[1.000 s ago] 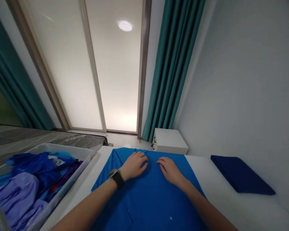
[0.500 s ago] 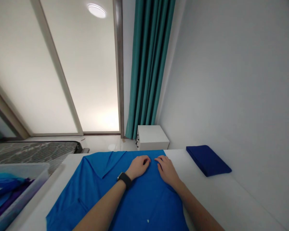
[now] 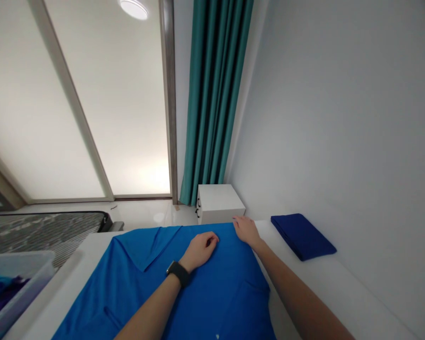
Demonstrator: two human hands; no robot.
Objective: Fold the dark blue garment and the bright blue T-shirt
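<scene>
A bright blue shirt (image 3: 212, 283) lies spread over the white table, with a loose flap folded at its far left. My left hand (image 3: 199, 250), a dark watch (image 3: 178, 273) on its wrist, rests on the cloth near the far edge. Its fingers are curled in and the fabric around them is not bunched. At the shirt's far right corner is my right hand (image 3: 246, 230), fingers stretched forward over the cloth's edge. The undersides of its fingertips are hidden.
A folded navy cloth (image 3: 302, 236) lies at the table's right, near the wall. To the left stands a translucent bin (image 3: 38, 278) holding blue and purple fabric. Beyond the table are a white cabinet (image 3: 219, 200), a green curtain (image 3: 216, 104) and a grey mattress (image 3: 49, 226).
My right hand has moved forward and slightly right to the shirt's far corner, away from my left hand. The left hand stays nearly in place. The view has shifted a little right.
</scene>
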